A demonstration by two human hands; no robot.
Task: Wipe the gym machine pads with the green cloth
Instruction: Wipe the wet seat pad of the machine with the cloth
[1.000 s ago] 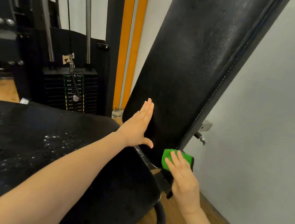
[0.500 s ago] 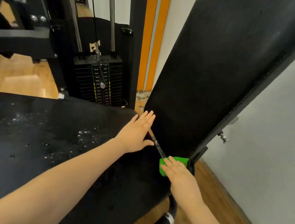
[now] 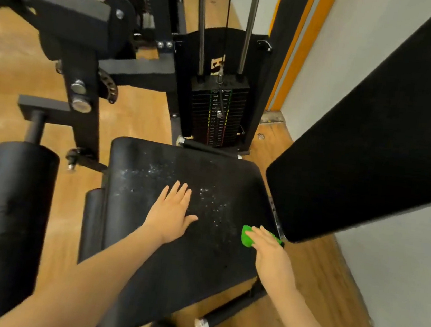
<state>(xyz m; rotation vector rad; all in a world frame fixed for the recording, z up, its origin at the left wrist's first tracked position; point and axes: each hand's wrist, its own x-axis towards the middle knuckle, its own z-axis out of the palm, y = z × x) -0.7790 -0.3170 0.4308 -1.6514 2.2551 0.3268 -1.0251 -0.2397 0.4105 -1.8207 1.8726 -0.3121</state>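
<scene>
Your left hand [image 3: 170, 215] is lying flat, fingers straight, on the speckled black vinyl seat pad [image 3: 144, 262]. Your right hand [image 3: 270, 250] is pressing the bunched green cloth [image 3: 246, 237] with straight fingers at the seat's right edge, beside the tilted black back pad [image 3: 371, 154], its long axis running crosswise.

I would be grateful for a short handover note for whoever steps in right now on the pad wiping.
Left hand: open, flat on the seat pad, holding nothing.
Right hand: fingers straight, pressing the green cloth onto the seat pad's right rear corner, just beside the lower end of the back pad.
Done: cannot be judged for the back pad from this view.
Left: the seat pad carries white specks and droplets across its middle; wipe those. The roller pad at left looks untouched.
</scene>
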